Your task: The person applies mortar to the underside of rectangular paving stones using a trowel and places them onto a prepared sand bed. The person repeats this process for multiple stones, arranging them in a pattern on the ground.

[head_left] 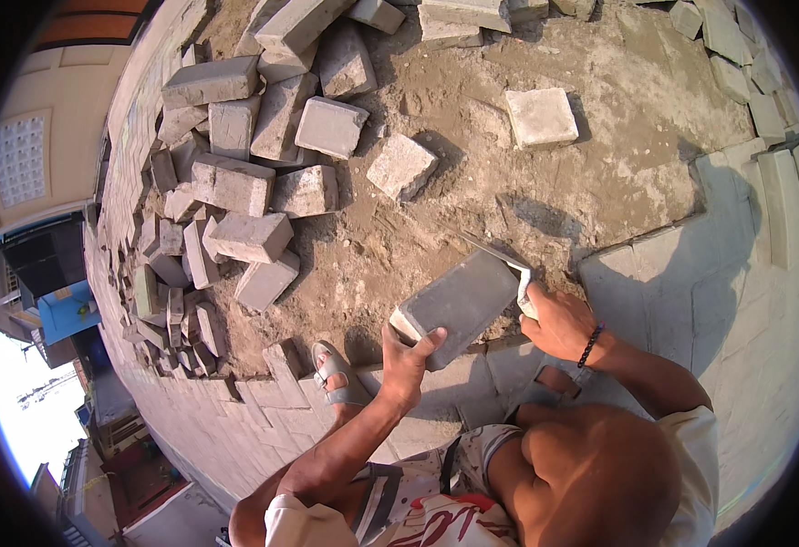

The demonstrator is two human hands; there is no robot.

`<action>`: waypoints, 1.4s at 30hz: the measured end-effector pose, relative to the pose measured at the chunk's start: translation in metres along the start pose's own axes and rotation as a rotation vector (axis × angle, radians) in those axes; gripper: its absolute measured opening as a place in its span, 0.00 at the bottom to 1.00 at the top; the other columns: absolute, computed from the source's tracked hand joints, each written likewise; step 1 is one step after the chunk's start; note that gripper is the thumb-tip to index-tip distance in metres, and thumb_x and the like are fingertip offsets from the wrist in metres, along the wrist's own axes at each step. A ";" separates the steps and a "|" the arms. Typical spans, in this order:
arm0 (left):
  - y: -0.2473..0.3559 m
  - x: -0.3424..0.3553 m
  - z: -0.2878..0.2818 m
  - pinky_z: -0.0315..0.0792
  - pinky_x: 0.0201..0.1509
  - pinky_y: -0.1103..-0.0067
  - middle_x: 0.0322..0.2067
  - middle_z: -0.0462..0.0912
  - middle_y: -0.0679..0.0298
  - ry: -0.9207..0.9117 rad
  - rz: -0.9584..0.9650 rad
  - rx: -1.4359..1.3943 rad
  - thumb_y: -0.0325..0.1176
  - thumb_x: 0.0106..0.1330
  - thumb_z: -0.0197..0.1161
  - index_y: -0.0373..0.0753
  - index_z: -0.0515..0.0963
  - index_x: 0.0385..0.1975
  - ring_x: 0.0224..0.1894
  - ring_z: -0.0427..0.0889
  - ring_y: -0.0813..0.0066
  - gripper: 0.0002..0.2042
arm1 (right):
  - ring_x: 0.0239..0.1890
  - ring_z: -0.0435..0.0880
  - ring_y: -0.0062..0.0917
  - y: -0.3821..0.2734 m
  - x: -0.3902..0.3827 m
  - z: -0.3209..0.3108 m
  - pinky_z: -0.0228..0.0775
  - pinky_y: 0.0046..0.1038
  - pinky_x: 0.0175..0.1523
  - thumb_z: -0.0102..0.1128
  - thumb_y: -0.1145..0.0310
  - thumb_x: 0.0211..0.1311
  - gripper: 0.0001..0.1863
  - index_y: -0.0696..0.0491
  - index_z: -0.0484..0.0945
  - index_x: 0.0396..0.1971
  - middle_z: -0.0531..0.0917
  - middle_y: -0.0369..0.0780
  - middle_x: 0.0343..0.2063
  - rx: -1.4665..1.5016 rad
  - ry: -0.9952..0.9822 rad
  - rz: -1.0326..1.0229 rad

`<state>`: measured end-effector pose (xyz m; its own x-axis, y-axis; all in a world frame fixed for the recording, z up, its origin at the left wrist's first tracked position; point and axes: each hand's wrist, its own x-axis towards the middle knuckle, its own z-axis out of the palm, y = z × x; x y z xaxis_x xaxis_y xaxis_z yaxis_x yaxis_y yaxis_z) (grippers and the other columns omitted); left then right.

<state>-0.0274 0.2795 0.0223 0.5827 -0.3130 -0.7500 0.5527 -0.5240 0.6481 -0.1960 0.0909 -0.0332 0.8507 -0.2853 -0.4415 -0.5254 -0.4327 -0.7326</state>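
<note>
My left hand (407, 365) grips a dark grey rectangular paving block (454, 310) at its near-left end, tilted over the sandy bed. In my right hand (555, 324) is a trowel (523, 281) with a pale bent neck, its thin blade reaching leftward behind the block's far edge. The block hangs just beyond the stepped edge of the laid pavers (427, 401).
Loose blocks (231, 182) are heaped at the left and top. Two pale squarish blocks (541, 116) lie apart on the sand (627, 100). Laid paving (673, 273) borders the right, with upright blocks (778, 210) at its rim. My sandalled foot (331, 374) rests near the sand's edge.
</note>
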 end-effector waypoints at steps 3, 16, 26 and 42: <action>-0.003 0.002 -0.003 0.74 0.53 0.69 0.50 0.72 0.53 -0.012 -0.007 0.019 0.37 0.52 0.74 0.32 0.59 0.58 0.51 0.75 0.64 0.38 | 0.27 0.81 0.54 -0.028 -0.008 0.000 0.72 0.51 0.35 0.55 0.67 0.57 0.15 0.61 0.68 0.39 0.80 0.56 0.21 0.078 -0.091 -0.117; -0.012 0.014 -0.006 0.75 0.53 0.72 0.49 0.72 0.50 -0.124 0.090 0.025 0.36 0.53 0.75 0.29 0.58 0.52 0.49 0.76 0.65 0.35 | 0.33 0.81 0.53 0.000 0.033 0.002 0.72 0.48 0.39 0.58 0.66 0.56 0.17 0.62 0.71 0.41 0.82 0.56 0.27 0.110 -0.083 -0.014; -0.010 0.013 -0.004 0.74 0.54 0.70 0.49 0.72 0.49 -0.088 0.074 0.077 0.37 0.53 0.74 0.29 0.57 0.54 0.50 0.76 0.64 0.36 | 0.31 0.81 0.52 0.008 0.031 0.012 0.71 0.47 0.36 0.59 0.64 0.57 0.18 0.61 0.71 0.42 0.82 0.55 0.26 0.160 -0.017 -0.049; -0.013 0.011 -0.001 0.74 0.54 0.70 0.48 0.74 0.51 -0.019 0.101 -0.031 0.33 0.52 0.73 0.29 0.61 0.55 0.51 0.77 0.63 0.34 | 0.36 0.81 0.54 -0.018 0.003 0.007 0.71 0.48 0.40 0.57 0.62 0.59 0.20 0.62 0.68 0.44 0.82 0.56 0.30 0.184 -0.110 -0.048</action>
<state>-0.0272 0.2839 0.0060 0.6250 -0.3784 -0.6828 0.5099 -0.4644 0.7241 -0.1834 0.1035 -0.0248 0.8770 -0.1687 -0.4499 -0.4802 -0.2771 -0.8322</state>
